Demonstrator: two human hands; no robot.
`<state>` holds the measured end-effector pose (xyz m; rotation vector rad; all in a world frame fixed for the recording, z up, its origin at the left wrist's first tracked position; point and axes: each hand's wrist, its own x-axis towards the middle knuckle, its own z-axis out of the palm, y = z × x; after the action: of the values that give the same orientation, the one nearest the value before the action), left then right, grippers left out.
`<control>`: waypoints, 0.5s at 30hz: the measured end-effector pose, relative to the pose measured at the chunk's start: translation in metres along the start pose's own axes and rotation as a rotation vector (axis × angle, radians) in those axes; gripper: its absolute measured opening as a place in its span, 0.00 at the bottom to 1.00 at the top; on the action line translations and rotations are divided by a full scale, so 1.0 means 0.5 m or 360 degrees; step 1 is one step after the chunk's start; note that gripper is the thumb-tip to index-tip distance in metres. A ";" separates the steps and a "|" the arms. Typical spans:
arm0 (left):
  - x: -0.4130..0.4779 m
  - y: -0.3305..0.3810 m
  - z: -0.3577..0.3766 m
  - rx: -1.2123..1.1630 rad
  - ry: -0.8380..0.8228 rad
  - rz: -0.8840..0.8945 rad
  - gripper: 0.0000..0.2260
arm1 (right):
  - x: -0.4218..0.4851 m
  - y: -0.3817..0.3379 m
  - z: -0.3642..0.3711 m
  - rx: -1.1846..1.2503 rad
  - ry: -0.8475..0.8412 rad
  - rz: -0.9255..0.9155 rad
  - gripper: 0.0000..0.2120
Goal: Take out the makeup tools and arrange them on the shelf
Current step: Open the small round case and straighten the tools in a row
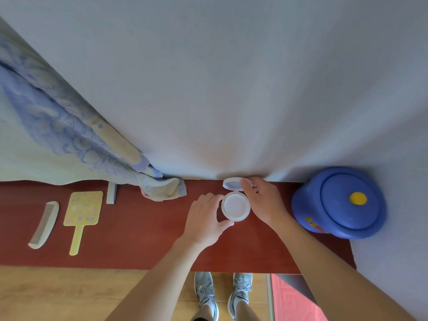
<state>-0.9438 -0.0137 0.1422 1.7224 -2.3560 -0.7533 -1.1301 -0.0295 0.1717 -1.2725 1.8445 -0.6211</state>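
1. A patterned blue and cream curtain (58,126) hangs down the far left. Its bottom end lies bunched on the back of a red-brown shelf (139,239) that runs along a white wall (231,89).
2. A pale comb (44,224) lies flat on the left part of the shelf, teeth pointing left.
3. Just beside the comb on its right lies a yellow hand mirror (83,208) with small pastel dots, its handle pointing toward the viewer. The two do not touch.
4. Behind the mirror, near the wall, is a small pale grey oblong item (111,193). It is too small to tell what it is.
5. The left hand (205,218) reaches in from below. Its grip is clamped on the left side of a round white compact (236,206), with the fingers curled round the far left edge and the thumb at the near edge.
6. The compact sits at the middle of the shelf, close to the wall. It is open, and its lid (232,183) stands tilted back toward the wall.
7. The right hand (264,200) wraps the compact's right side. Its grip is closed on the compact, with the thumb tip pressed on the rim of the raised lid.
8. Well apart to the right, at the shelf's end, a round blue container (340,202) lies tipped, showing a lid with a yellow button (358,198).
9. Below the shelf are a wooden floor (46,293), the person's grey trainers (206,295) and, to the right, a pink mat (294,302).
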 end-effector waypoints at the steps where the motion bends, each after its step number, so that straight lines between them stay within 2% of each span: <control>1: 0.000 0.000 -0.001 0.0002 -0.0002 0.0001 0.28 | 0.000 0.000 0.001 0.0007 -0.0001 0.0010 0.13; 10: -0.001 -0.002 -0.001 0.0018 -0.0029 -0.0006 0.29 | -0.011 -0.008 -0.010 0.0036 0.0032 0.0020 0.13; 15: -0.001 -0.003 -0.016 -0.0059 -0.0170 -0.0041 0.36 | -0.024 -0.012 -0.024 0.0041 0.0085 0.0016 0.12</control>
<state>-0.9392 -0.0159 0.1487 1.7423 -2.3753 -0.9093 -1.1346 -0.0214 0.1870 -1.2398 1.8796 -0.6773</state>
